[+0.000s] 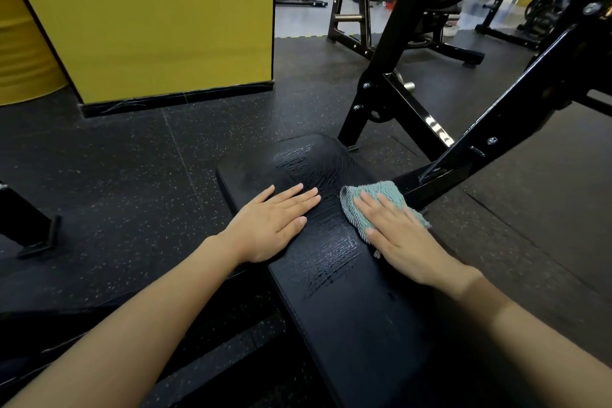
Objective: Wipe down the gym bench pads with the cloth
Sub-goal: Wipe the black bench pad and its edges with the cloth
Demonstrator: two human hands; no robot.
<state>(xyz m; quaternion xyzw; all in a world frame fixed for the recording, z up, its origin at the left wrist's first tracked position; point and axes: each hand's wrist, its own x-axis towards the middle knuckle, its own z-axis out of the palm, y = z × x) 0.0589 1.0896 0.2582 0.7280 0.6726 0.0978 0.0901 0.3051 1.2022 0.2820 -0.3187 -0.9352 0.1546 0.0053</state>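
Right grip (pixel 397 242) flat, fingers straight, pressing cloth (pixel 381 197) onto bench pad (pixel 347 325), frame centre; left grip (pixel 275 222) flat, empty, probably bracing.

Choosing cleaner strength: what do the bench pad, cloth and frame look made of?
Bench pad: probably black vinyl or faux leather; smooth, wet streaks shine on it. Cloth: teal terry or microfibre, looped fuzzy pile. Frame: metal, glossy black paint, bolted joints.
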